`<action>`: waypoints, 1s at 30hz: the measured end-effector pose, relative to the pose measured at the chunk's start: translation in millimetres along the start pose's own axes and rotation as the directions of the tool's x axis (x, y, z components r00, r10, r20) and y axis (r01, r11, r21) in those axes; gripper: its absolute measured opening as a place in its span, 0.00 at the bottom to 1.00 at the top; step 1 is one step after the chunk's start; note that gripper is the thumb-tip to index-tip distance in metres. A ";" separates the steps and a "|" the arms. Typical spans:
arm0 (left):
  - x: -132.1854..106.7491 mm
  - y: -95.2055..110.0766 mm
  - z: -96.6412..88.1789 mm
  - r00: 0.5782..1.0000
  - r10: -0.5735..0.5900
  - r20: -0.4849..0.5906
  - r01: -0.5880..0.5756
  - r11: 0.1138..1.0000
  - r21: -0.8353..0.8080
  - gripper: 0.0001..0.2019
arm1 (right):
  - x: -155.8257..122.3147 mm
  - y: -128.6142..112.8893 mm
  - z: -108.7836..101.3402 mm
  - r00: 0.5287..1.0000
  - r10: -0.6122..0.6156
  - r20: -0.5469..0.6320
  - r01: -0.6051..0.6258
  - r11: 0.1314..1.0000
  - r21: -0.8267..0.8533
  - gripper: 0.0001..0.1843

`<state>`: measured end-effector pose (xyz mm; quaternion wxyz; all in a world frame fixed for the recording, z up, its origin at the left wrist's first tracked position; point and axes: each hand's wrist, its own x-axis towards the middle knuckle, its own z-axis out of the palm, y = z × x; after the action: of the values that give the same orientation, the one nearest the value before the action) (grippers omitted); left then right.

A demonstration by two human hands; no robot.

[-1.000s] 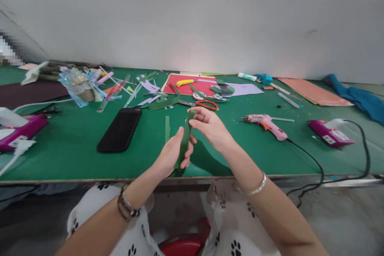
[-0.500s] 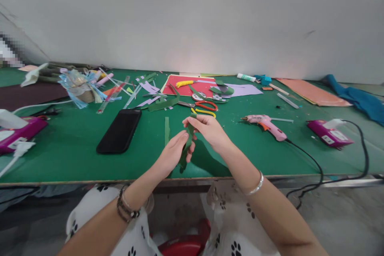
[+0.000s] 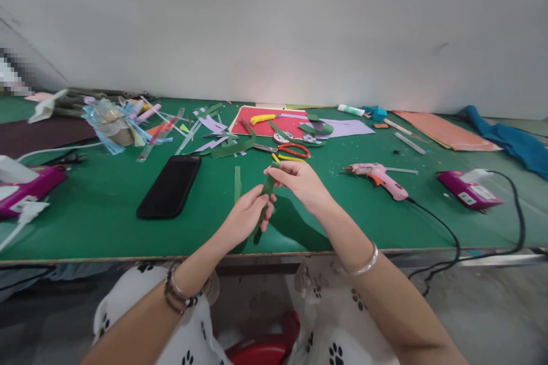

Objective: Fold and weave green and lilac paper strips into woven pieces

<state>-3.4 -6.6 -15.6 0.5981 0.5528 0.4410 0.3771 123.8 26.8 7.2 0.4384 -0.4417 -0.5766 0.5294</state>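
Note:
A green paper strip [image 3: 268,186] slants between my two hands, just above the front part of the green table. My left hand [image 3: 245,215] pinches its middle, thumb on top, and the lower end hangs below the fingers. At the upper end, my right hand [image 3: 299,181] grips the strip between thumb and fingertips. Another green strip [image 3: 237,182] lies flat on the table to the left of my hands. Just beyond the right hand are scissors with red handles [image 3: 295,150] and a yellow-handled tool [image 3: 291,158], partly hidden by the fingers.
A black phone [image 3: 170,187] lies to the left, among paper scraps [image 3: 214,125] farther back. On the right are a pink glue gun [image 3: 379,178] and a purple power strip [image 3: 470,189] with cables. A red sheet [image 3: 274,125] with a yellow cutter [image 3: 262,118] lies at the back.
My left hand has slid slightly down and left along the green strip, and the hands are a little farther apart. More of the strip shows between them.

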 end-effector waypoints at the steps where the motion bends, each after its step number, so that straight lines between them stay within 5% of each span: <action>1: 0.7 -1.2 -0.6 1.000 0.009 0.004 -0.009 1.000 0.018 0.07 | 0.1 -0.3 0.2 1.000 -0.004 -0.022 0.004 1.000 -0.008 0.09; 7: 3.5 -6.1 -13.3 0.990 0.143 -0.013 -0.137 0.968 0.212 0.14 | 0.6 -1.9 -3.0 0.994 -0.012 -0.108 0.007 0.999 -0.043 0.08; 15: 1.4 -0.3 -26.9 0.975 0.221 -0.009 -0.194 0.875 0.444 0.14 | 0.2 -7.4 -7.2 0.988 0.153 -0.024 -0.151 0.985 0.080 0.08; 20: 0.3 1.3 -26.9 0.969 0.244 0.031 -0.222 0.816 0.534 0.14 | 1.1 -5.6 -9.7 0.987 0.155 0.037 -0.157 0.987 0.042 0.07; 30: 1.0 8.5 -36.3 0.983 0.149 0.108 -0.181 0.893 0.412 0.11 | 5.0 -2.0 -22.9 0.992 0.037 -0.118 -0.036 0.999 0.011 0.10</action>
<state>-37.1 7.1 -7.3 0.4466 0.7174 0.4412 0.3021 144.9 36.7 10.6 0.4641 -0.4808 -0.5389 0.5129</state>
